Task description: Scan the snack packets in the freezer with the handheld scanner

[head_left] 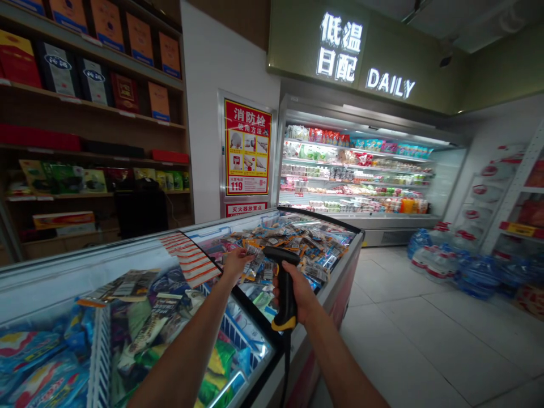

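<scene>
Aiming the scanner [287, 286] squarely at flattened packets [312, 243] should help; the right hand [302, 294] clasps it, unclear what the left hand [236, 264] holds

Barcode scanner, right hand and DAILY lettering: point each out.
Barcode scanner [288, 294]: head view, on its black handle.
Right hand [303, 293]: head view, near the thumb's base.
DAILY lettering [390, 83]: head view, middle of the lit word.

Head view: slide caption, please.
Right hand holding a pistol-shaped black-and-yellow scanner, left hand at piled multicoloured shiny packets.
</scene>
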The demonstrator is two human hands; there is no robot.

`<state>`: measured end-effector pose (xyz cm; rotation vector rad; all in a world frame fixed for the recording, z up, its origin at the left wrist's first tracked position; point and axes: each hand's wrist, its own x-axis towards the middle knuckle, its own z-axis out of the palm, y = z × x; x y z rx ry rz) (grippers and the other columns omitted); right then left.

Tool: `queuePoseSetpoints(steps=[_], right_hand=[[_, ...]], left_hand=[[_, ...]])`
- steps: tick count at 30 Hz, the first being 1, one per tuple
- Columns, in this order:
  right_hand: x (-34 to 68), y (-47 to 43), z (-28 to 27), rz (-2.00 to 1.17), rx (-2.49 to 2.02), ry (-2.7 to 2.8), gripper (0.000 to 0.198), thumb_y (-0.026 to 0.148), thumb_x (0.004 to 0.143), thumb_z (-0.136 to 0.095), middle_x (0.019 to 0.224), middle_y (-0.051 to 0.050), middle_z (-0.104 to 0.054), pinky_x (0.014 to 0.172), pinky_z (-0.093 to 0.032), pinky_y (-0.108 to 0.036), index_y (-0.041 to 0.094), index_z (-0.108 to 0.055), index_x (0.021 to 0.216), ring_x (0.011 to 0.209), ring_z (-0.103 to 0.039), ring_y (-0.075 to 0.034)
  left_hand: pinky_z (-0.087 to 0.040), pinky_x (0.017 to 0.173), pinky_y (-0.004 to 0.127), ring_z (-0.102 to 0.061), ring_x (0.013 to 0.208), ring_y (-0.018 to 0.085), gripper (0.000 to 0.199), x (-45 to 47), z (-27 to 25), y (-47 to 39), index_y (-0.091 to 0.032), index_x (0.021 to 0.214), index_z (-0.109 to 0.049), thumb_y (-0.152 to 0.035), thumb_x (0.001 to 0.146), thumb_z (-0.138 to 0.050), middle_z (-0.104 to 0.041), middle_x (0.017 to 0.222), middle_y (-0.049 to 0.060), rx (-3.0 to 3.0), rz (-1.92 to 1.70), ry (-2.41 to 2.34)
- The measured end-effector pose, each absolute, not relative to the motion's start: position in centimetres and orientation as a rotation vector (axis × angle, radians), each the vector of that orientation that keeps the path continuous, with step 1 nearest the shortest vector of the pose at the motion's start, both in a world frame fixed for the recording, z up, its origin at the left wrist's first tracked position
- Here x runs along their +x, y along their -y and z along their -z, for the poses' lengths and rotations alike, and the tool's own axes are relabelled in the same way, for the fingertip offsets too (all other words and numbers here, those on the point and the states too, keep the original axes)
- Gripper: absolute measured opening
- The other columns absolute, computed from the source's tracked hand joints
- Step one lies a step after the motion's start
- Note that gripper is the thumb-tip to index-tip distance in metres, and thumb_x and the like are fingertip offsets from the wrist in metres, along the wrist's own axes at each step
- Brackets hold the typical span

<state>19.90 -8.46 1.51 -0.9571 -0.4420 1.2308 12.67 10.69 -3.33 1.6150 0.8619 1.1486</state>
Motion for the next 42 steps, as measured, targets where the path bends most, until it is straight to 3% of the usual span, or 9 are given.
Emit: queuePoseSetpoints(steps=[12, 21, 27, 34, 38, 42], right_hand=[[20.1, 8.2, -1.1, -1.226, -0.992, 0.434, 0.028, 0.044, 0.07, -0.052, 0.047, 0.004, -0.049, 0.034, -0.036, -0.02, 0.016, -0.051, 0.07, 0.037, -0.045, -0.008], [20.7, 7.9, -1.4, -1.1, -1.042, 0.44, 0.027, 0.044, 0.069, -0.053, 0.047, 0.004, -0.05, 0.033, -0.036, -0.02, 0.017, -0.051, 0.067, 0.037, -0.045, -0.009], [21.5, 7.5, -0.9, -1.054, -1.067, 0.391, 0.024, 0.04, 0.072, -0.052, 0.046, 0.003, -0.05, 0.033, -0.037, -0.021, 0.016, -0.052, 0.07, 0.036, -0.044, -0.009], [21.1, 6.8, -0.1, -1.098, -1.048, 0.399, 0.024, 0.041, 0.073, -0.05, 0.045, 0.004, -0.048, 0.033, -0.036, -0.02, 0.017, -0.051, 0.069, 0.036, -0.045, -0.009], [21.1, 6.5, 0.2, -1.091, -1.057, 0.416, 0.025, 0.041, 0.072, -0.051, 0.045, 0.004, -0.05, 0.033, -0.036, -0.02, 0.017, -0.052, 0.068, 0.036, -0.045, -0.009], [21.1, 6.4, 0.4, -1.086, -1.052, 0.424, 0.025, 0.042, 0.07, -0.053, 0.046, 0.004, -0.05, 0.033, -0.037, -0.02, 0.017, -0.052, 0.068, 0.036, -0.045, -0.009]], left_hand=[[-0.041, 0.059, 0.025, -0.057, 0.06, 0.015, 0.016, 13.3, 4.2, -9.2, -0.017, 0.063, -0.06, -0.025, 0.05, -0.064, -0.062, 0.058, -0.001, 1.379, -1.158, -0.809], [-0.041, 0.062, 0.025, -0.057, 0.063, 0.014, 0.022, 12.7, 4.5, -10.1, -0.013, 0.073, -0.064, -0.027, 0.057, -0.059, -0.064, 0.065, 0.002, 1.381, -1.172, -0.834], [-0.042, 0.062, 0.026, -0.06, 0.077, 0.021, 0.031, 9.1, 3.6, -12.3, -0.013, 0.089, -0.064, -0.031, 0.068, -0.049, -0.067, 0.084, 0.007, 1.649, -1.213, -1.318], [-0.043, 0.069, 0.033, -0.058, 0.092, 0.027, 0.04, 1.7, 2.3, -14.5, -0.017, 0.106, -0.058, -0.033, 0.072, -0.044, -0.063, 0.103, 0.013, 1.883, -0.953, -1.862], [-0.039, 0.077, 0.042, -0.056, 0.095, 0.031, 0.044, -1.8, 1.9, -14.3, -0.019, 0.114, -0.051, -0.035, 0.074, -0.039, -0.062, 0.101, 0.015, 1.876, -0.846, -2.103], [-0.028, 0.087, 0.052, -0.05, 0.101, 0.033, 0.041, -5.0, 2.2, -14.5, -0.017, 0.109, -0.054, -0.031, 0.075, -0.036, -0.063, 0.095, 0.016, 2.002, -0.775, -2.272]])
